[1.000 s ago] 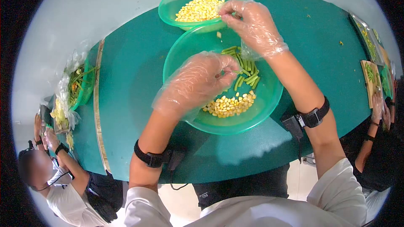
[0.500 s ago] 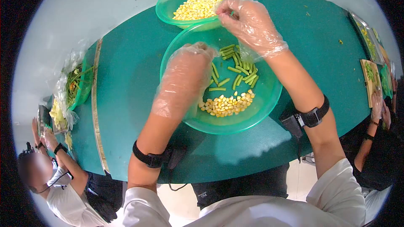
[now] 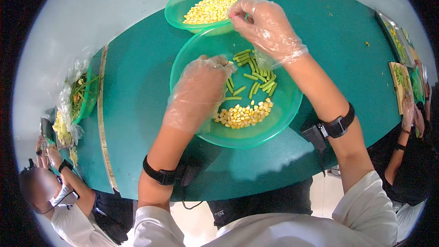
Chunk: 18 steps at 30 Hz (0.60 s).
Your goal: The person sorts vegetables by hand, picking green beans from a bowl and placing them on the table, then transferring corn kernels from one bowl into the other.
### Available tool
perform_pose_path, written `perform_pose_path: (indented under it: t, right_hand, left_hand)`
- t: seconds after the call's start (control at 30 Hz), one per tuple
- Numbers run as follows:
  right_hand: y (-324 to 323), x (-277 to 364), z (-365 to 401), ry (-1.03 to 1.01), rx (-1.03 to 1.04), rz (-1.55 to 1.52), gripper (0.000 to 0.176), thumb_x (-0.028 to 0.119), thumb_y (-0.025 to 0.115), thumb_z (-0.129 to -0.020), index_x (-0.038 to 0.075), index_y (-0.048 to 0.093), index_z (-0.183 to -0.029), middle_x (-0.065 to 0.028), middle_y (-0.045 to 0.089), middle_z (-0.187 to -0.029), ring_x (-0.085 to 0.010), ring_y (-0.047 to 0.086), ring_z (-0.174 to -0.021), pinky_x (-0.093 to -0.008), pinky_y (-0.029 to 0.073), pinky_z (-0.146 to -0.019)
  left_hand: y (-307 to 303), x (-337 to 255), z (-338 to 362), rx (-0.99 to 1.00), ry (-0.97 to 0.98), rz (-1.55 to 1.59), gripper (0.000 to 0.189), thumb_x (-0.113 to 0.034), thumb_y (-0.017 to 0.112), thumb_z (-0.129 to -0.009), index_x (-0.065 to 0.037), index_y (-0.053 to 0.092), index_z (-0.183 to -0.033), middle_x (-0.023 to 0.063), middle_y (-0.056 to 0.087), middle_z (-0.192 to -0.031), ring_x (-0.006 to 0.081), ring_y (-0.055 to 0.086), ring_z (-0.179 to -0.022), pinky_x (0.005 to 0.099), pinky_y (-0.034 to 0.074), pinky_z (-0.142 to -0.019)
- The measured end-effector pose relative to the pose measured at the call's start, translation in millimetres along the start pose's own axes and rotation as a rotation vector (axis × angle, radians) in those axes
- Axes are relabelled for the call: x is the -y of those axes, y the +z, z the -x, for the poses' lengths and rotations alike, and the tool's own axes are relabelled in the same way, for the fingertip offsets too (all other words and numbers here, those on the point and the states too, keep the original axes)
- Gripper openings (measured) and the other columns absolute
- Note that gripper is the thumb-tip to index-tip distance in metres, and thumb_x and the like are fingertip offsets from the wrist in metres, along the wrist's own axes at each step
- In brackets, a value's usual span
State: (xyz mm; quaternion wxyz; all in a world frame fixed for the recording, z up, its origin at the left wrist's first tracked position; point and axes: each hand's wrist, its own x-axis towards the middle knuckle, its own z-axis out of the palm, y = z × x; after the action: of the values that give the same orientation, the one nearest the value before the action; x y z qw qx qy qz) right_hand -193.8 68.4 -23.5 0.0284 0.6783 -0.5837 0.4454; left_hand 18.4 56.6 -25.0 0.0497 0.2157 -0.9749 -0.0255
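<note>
Both my hands wear clear plastic gloves. My left hand (image 3: 196, 89) is over the left side of a large green bowl (image 3: 281, 119), fingers curled together; a small pale bit shows at the fingertips, too small to name. Inside that bowl lie cut green bean pieces (image 3: 261, 75) and a band of yellow corn kernels (image 3: 244, 115) toward the near side. My right hand (image 3: 270, 27) is above the bowl's far rim, thumb and fingers pinched beside a second green bowl (image 3: 176, 7). This one holds a heap of corn kernels (image 3: 210, 10). Whatever is in the right pinch is hidden.
At the left, a green basket (image 3: 91, 93) of vegetable scraps stands by a plastic bag, beyond a strip (image 3: 104, 123) across the green table (image 3: 347, 87). A person works there. On the right are a tray (image 3: 393, 34), a cutting board (image 3: 397, 82) and another person's gloved hands (image 3: 408, 112).
My left hand has lowered slightly, toward me. The right hand keeps its pinch near the far bowl's edge. The whole view has shifted slightly; bowl contents look much the same.
</note>
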Motion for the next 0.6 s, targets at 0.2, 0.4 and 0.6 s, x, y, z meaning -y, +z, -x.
perform_pose_path:
  t: [0.2,0.4,0.6]
  right_hand:
    - [-1.0,1.2,1.1,-0.007,0.001,-0.028,0.018,0.021,0.063,-0.085,0.006,0.071,-0.090,-0.0176,0.068,-0.079,-0.0384,0.068,-0.079,-0.0465,0.054,-0.074]
    - [-2.6,-1.1,1.1,-0.023,0.052,0.013,0.018,0.017,0.068,-0.089,0.004,0.071,-0.101,-0.0151,0.068,-0.083,-0.0251,0.065,-0.071,-0.0358,0.052,-0.068]
    - [-0.4,-0.6,1.3,-0.036,-0.004,-0.037,0.019,0.024,0.062,-0.085,0.006,0.069,-0.087,-0.0173,0.068,-0.080,-0.0397,0.066,-0.080,-0.0485,0.052,-0.074]
  left_hand:
    - [0.4,-0.9,0.8,-0.047,0.037,0.007,0.043,0.003,0.061,-0.081,-0.011,0.071,-0.120,0.0116,0.066,-0.126,0.0358,0.064,-0.109,0.0456,0.053,-0.096]
    - [0.1,-2.6,-0.2,0.018,0.060,0.009,0.044,0.004,0.060,-0.081,-0.012,0.071,-0.120,0.0103,0.066,-0.125,0.0353,0.064,-0.110,0.0449,0.053,-0.096]
    - [5.1,0.8,-0.1,-0.003,0.068,0.042,0.040,0.004,0.058,-0.084,-0.011,0.071,-0.118,0.0117,0.068,-0.119,0.0346,0.065,-0.107,0.0453,0.053,-0.095]
